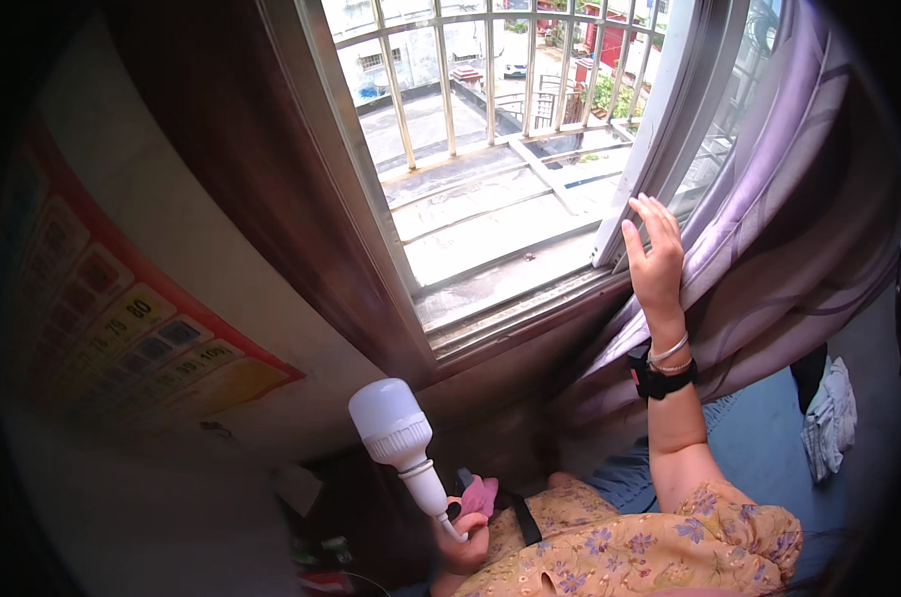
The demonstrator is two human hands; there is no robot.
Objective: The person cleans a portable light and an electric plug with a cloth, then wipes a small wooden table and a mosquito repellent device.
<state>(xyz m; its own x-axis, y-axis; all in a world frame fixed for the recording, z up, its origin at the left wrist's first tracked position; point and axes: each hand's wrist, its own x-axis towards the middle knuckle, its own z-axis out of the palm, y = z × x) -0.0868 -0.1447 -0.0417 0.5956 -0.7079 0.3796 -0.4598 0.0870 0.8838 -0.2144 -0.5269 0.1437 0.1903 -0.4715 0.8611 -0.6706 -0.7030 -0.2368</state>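
A white light bulb in a white lamp holder points up and to the left. My left hand is closed around the thin white stem below the holder. Close behind that hand is a pink cloth-like thing; whether the hand touches it I cannot tell. My right arm reaches forward to the sliding window's frame. There my right hand has its fingers stretched upward against or just beside the frame's edge, with nothing in them. A black band and light bracelets circle the right wrist.
Metal bars stand outside the window. A purple curtain hangs close to my right arm, a dark brown one at the left. A red-edged number chart is on the left wall. Folded clothing lies on a blue surface.
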